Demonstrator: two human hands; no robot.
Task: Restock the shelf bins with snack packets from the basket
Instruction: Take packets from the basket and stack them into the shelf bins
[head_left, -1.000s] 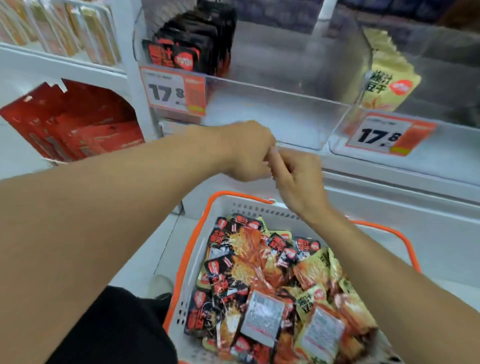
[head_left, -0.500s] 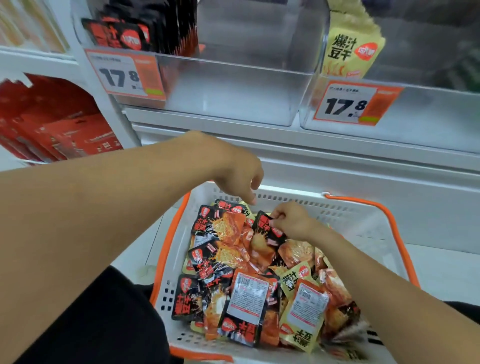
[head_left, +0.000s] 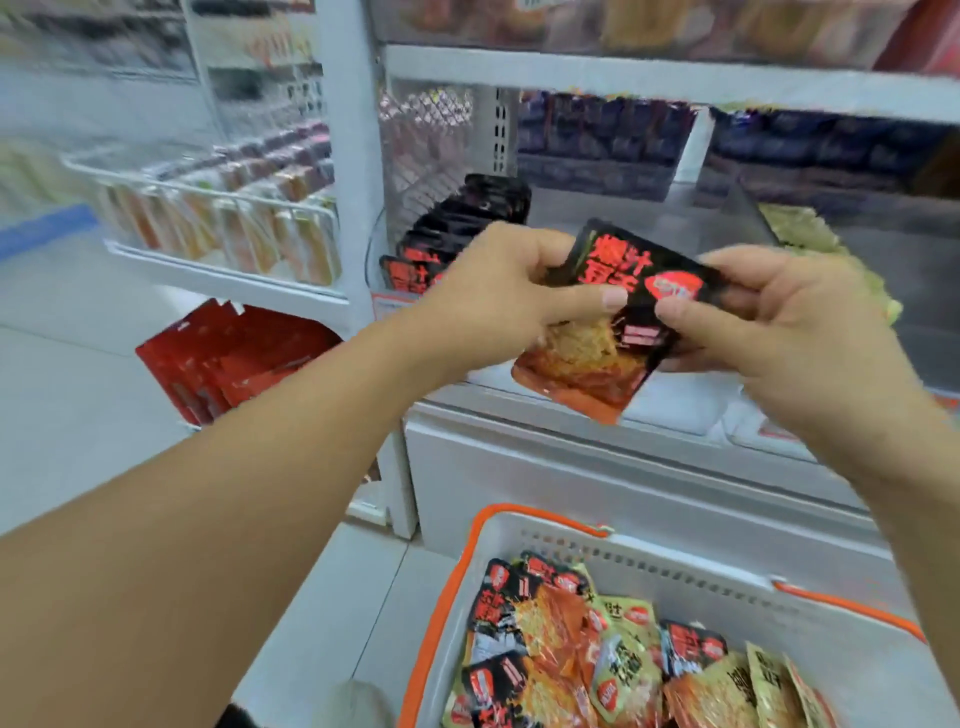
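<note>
Now held up in front of the clear bin (head_left: 613, 218): one black-and-red snack packet (head_left: 618, 322), well above the basket (head_left: 540, 540). Left hand (head_left: 498, 301) pinching the packet's left edge, thumb on the printed face, other fingers (head_left: 524, 244) curled behind. Right hand (head_left: 769, 317) pinching the right edge the same way, thumb pressed on the front. Long axis of the packet tilted, black top up toward the bin, orange bottom hanging down toward the basket. Just behind and left of the packet, a row of matching black packets (head_left: 457, 228) standing in the bin, with bare space right of that row. Likely next: upright and forward into that gap. Left hand nearer the row, so probably the better one for the last push. Yellow-green packets (head_left: 810, 239) in the neighbouring bin, right of the divider.
</note>
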